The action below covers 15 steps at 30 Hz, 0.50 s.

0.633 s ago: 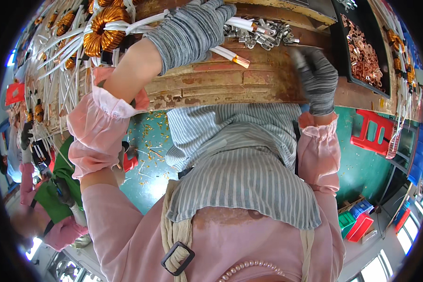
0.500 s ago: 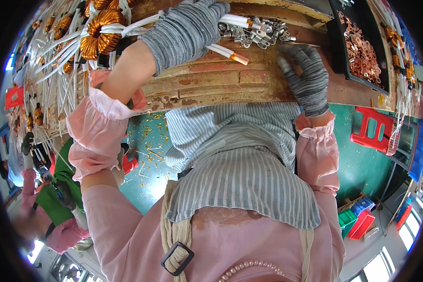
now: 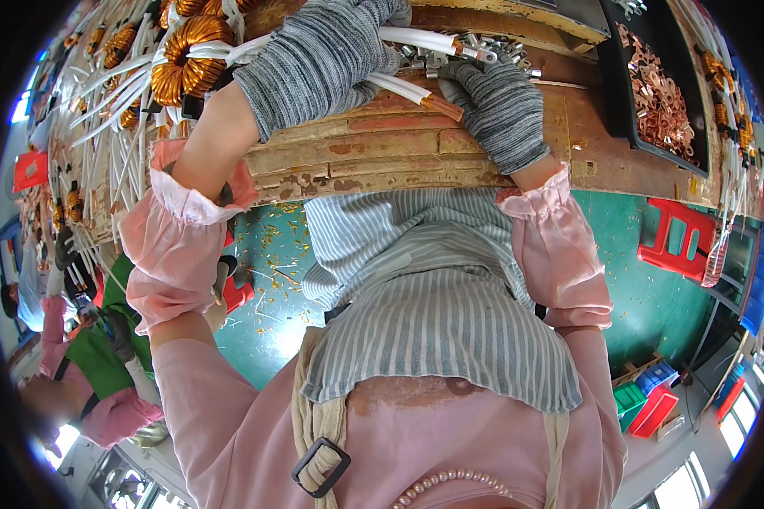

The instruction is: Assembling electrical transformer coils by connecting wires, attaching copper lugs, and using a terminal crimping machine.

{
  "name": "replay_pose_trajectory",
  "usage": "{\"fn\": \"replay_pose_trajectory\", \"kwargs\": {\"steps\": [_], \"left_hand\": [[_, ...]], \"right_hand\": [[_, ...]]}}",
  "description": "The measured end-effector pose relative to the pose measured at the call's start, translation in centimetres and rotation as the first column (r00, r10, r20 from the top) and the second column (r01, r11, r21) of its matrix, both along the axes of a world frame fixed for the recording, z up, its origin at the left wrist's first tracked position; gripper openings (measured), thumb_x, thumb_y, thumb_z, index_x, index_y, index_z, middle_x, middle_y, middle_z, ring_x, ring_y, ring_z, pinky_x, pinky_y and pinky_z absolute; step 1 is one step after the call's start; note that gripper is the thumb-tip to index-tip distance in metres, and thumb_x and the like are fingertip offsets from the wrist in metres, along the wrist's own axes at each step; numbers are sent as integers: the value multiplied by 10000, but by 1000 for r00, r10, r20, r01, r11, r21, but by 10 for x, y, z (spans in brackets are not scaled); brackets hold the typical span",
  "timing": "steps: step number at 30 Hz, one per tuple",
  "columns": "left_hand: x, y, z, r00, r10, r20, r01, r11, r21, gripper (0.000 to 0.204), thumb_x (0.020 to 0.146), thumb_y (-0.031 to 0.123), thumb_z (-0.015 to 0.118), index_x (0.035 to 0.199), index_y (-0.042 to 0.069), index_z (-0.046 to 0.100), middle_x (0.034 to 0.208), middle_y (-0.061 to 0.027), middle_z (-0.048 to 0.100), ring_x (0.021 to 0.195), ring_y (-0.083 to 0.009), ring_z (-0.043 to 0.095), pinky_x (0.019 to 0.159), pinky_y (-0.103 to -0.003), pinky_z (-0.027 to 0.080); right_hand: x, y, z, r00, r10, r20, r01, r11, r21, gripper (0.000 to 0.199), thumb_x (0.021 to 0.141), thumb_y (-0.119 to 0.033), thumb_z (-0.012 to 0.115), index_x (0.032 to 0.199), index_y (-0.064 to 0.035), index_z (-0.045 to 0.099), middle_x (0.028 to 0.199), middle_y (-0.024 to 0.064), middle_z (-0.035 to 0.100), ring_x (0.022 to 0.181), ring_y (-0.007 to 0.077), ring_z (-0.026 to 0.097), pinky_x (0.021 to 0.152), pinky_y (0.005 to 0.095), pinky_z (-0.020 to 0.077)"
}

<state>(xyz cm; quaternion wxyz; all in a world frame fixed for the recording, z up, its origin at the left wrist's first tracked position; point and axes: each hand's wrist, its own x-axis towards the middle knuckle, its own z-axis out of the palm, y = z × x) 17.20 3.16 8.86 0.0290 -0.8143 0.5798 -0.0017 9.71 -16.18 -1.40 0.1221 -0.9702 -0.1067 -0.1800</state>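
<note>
My left hand (image 3: pixel 318 64), in a grey striped knit glove, is closed around white insulated wires that run from a copper-wound ring coil (image 3: pixel 191 59). Past the fingers, the upper wire (image 3: pixel 420 36) ends by a silvery cable lug (image 3: pixel 477 53), which looks fitted on its tip. The lower wire (image 3: pixel 399 87) has a bare copper strand end (image 3: pixel 441 105) pointing toward my right hand. My right hand (image 3: pixel 501 110), gloved alike, reaches over a pile of silvery cable lugs (image 3: pixel 511 53) with its fingers curled together. What its fingertips pinch, if anything, is hidden.
A black tray (image 3: pixel 662 140) of copper-coloured lugs (image 3: pixel 658 93) sits at the right of the worn wooden bench (image 3: pixel 356 153). More coils and white wires crowd the left and far right. Red stool (image 3: pixel 677 242) stands below right. Another person (image 3: pixel 102 365) works at lower left.
My right hand has moved left and up onto the lug pile, its fingers curling from a spread pose. My left hand keeps its grip on the wires, shifting slightly left.
</note>
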Motion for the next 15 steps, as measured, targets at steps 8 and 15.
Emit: {"fn": "replay_pose_trajectory", "kwargs": {"steps": [8, 15], "left_hand": [[2, -4, -1, 996, -88, 10, 88, 988, -123, 192, 702, 177, 591, 866, 84, 622, 1022, -150, 542, 927, -295, 520, 749, -427, 415], [-5, 5, -36, 997, -74, 21, 75, 995, -67, 295, 749, 62, 490, 1030, 64, 577, 1158, -99, 512, 1052, -259, 496, 883, -355, 407]], "right_hand": [[0, 1, -9, 999, 3, 44, -10, 987, 163, 241, 758, -340, 609, 888, -140, 645, 792, 102, 600, 727, 265, 578, 658, 363, 464], [-12, -3, -7, 998, 20, -56, -16, 997, 76, 303, 746, -293, 615, 1014, -155, 597, 852, 75, 604, 758, 250, 581, 672, 348, 468]]}}
